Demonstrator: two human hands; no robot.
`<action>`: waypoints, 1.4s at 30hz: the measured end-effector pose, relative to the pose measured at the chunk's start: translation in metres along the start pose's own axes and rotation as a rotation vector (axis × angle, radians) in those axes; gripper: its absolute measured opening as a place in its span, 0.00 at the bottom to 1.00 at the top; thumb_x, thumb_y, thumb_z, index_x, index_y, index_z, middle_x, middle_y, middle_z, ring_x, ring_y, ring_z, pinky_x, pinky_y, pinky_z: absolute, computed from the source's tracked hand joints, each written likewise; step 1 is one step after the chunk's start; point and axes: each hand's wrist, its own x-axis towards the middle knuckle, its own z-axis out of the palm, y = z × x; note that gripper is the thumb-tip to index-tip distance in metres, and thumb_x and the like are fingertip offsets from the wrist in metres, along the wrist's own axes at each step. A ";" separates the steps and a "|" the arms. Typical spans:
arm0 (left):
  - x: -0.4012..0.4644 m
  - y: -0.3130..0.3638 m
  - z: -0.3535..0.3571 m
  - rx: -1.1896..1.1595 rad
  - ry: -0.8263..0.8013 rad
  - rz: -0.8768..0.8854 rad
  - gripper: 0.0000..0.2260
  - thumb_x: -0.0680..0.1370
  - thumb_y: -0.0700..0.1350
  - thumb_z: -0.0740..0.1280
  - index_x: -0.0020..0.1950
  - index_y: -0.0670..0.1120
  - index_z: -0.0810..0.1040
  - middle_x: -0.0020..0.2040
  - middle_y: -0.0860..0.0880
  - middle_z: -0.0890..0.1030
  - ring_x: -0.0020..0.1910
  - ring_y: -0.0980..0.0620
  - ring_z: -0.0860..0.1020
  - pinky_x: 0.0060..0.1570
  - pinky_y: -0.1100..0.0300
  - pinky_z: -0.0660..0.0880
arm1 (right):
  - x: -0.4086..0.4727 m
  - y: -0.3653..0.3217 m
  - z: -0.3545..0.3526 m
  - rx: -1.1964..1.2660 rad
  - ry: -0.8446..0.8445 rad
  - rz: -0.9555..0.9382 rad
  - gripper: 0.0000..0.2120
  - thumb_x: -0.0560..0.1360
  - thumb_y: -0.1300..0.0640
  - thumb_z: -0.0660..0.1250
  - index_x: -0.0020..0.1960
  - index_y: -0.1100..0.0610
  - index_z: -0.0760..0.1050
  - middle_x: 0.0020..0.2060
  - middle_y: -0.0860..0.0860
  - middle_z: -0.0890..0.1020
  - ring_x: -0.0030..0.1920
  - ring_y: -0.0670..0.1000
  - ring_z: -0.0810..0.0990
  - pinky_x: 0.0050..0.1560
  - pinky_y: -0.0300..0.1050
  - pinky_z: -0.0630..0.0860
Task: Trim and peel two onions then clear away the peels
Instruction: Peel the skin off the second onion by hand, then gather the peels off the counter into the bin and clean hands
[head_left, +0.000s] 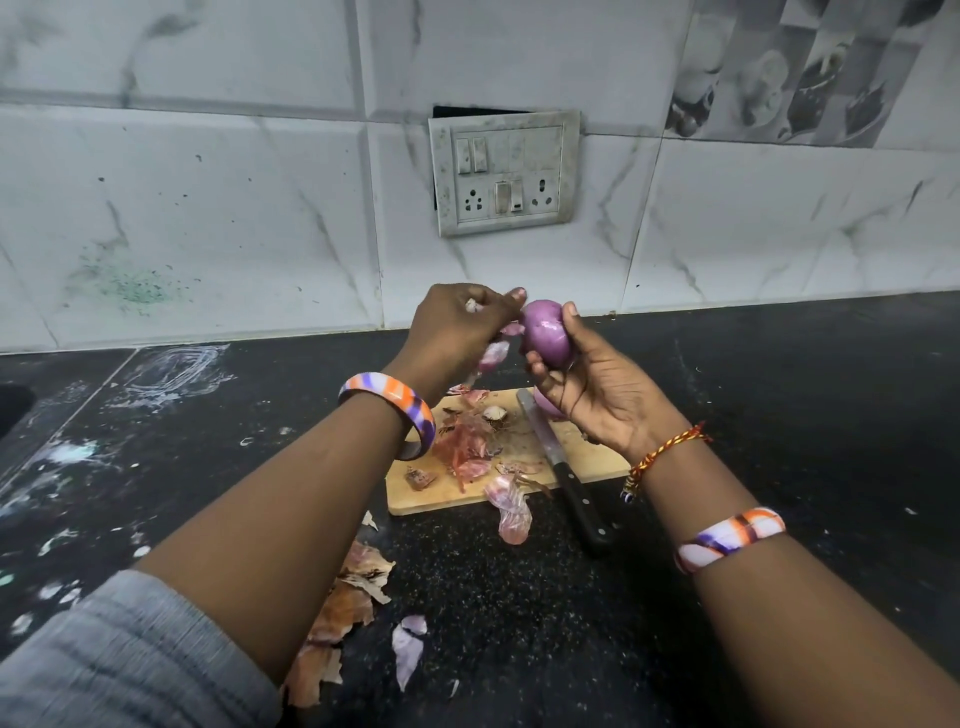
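Observation:
My right hand (587, 384) grips a shiny purple peeled onion (545, 332) above the wooden cutting board (524, 467). My left hand (457, 327) pinches a strip of onion skin (493, 356) that hangs beside the onion. A second peeled onion (545, 405) lies on the board, mostly hidden behind my right hand. A black-handled knife (561, 467) lies across the board, handle over its front edge. Loose peels (467, 441) cover the board's left half.
More dry peels (348, 603) lie on the black counter (779, 415) under my left forearm and one pink piece (511, 514) at the board's front edge. A tiled wall with a socket panel (504, 171) rises behind. A sink edge (10, 405) shows far left.

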 end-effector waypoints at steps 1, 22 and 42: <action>-0.001 0.000 0.003 0.069 -0.013 0.026 0.12 0.74 0.50 0.68 0.47 0.41 0.78 0.31 0.48 0.77 0.21 0.57 0.72 0.21 0.66 0.70 | 0.000 0.000 0.001 0.019 -0.008 0.026 0.15 0.78 0.50 0.60 0.52 0.62 0.73 0.39 0.59 0.76 0.26 0.47 0.78 0.26 0.34 0.76; -0.006 -0.008 0.019 0.257 0.001 0.072 0.14 0.77 0.44 0.64 0.34 0.39 0.80 0.22 0.49 0.73 0.22 0.52 0.71 0.25 0.66 0.66 | -0.007 -0.010 -0.012 -0.287 0.146 0.134 0.29 0.75 0.36 0.56 0.45 0.63 0.75 0.31 0.57 0.79 0.22 0.50 0.73 0.20 0.34 0.69; 0.001 -0.047 0.015 0.549 -0.052 0.024 0.12 0.76 0.46 0.65 0.48 0.37 0.82 0.51 0.40 0.83 0.42 0.51 0.74 0.41 0.62 0.65 | -0.001 0.005 -0.063 -0.922 0.460 0.147 0.09 0.75 0.58 0.67 0.41 0.61 0.71 0.37 0.56 0.76 0.32 0.52 0.77 0.24 0.38 0.75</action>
